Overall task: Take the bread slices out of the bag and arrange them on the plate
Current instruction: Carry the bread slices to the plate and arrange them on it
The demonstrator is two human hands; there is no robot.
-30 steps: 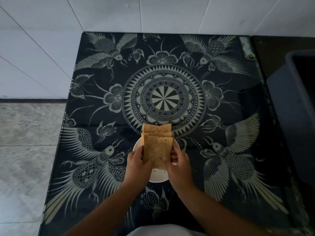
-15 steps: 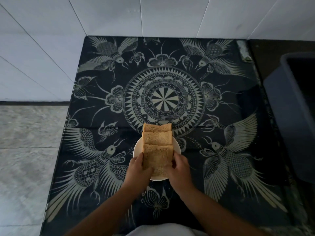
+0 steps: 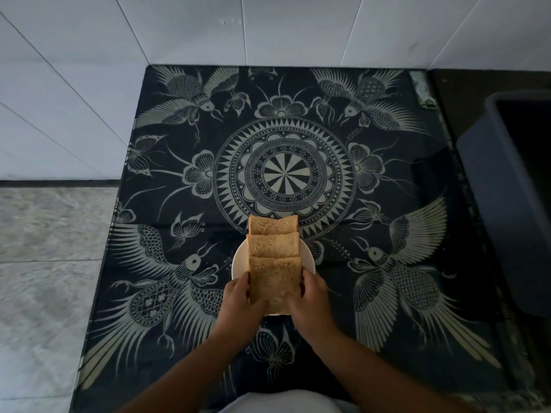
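Note:
A small white plate (image 3: 307, 254) sits near the front middle of the dark patterned table. Three brown bread slices overlap on it in a row running away from me: the far slice (image 3: 272, 225), the middle slice (image 3: 272, 245), and the near slice (image 3: 274, 278). My left hand (image 3: 240, 302) grips the near slice's left edge and my right hand (image 3: 310, 296) grips its right edge, both low over the plate's front rim. No bag is in view.
The table (image 3: 387, 293) has a black cloth with pale birds, butterflies and a central mandala. White tiled walls stand behind and to the left. A dark grey bin (image 3: 507, 210) stands close to the table's right edge. Grey floor lies to the left.
The near slice has come down and toward me, uncovering the middle slice, so three slices now show fanned on the plate. Both hands stayed on its edges.

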